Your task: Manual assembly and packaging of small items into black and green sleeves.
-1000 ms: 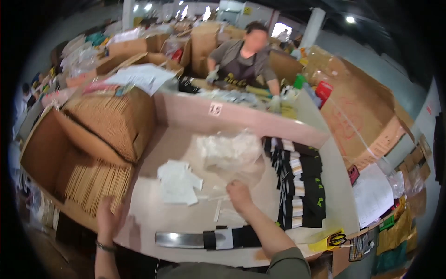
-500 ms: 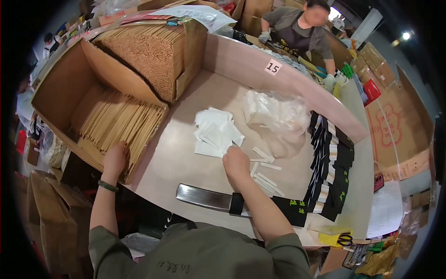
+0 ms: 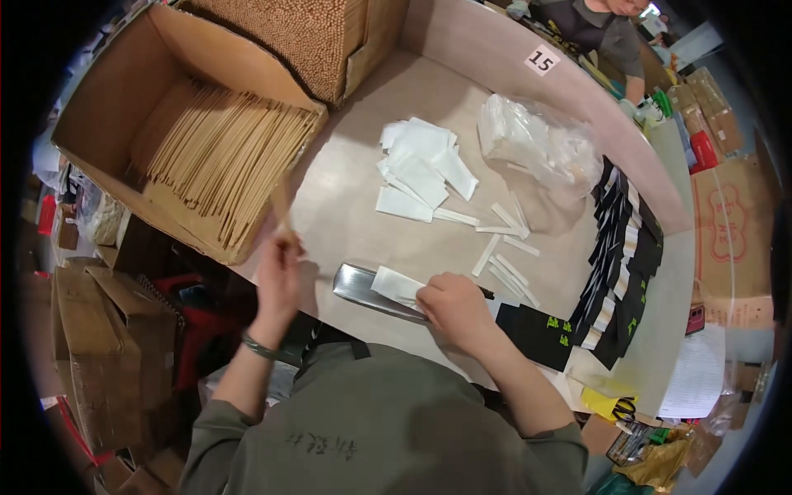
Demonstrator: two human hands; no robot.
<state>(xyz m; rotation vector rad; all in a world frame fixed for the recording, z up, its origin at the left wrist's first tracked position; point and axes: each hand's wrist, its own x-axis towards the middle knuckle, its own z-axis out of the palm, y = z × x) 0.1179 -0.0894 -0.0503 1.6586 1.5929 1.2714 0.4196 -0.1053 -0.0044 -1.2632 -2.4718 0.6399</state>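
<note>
My left hand (image 3: 280,268) is closed on light wooden chopsticks (image 3: 281,206), smeared by motion, beside the front corner of an open cardboard box (image 3: 239,49). More chopsticks (image 3: 235,157) lie in a slanted layer inside that box. Over a shiny metal chute (image 3: 351,280) at the table's front edge, my right hand (image 3: 458,307) pinches a folded white napkin (image 3: 394,285). The hand hides the chute's right end. Just right of it lies a black paper sleeve (image 3: 532,334) with green print. A loose pile of white napkins (image 3: 419,161) sits beyond the chute.
Small white paper packets (image 3: 507,276) are scattered right of the napkins. Behind them is a clear plastic bag (image 3: 544,144) of white packets. Filled black sleeves (image 3: 615,272) form a row along the right wall. A second box of chopsticks (image 3: 289,33) stands behind. A co-worker (image 3: 602,37) is beyond the partition.
My left hand has come out of the box with chopsticks. My right hand has carried a napkin from the pile onto the metal chute. The whole view has shifted.
</note>
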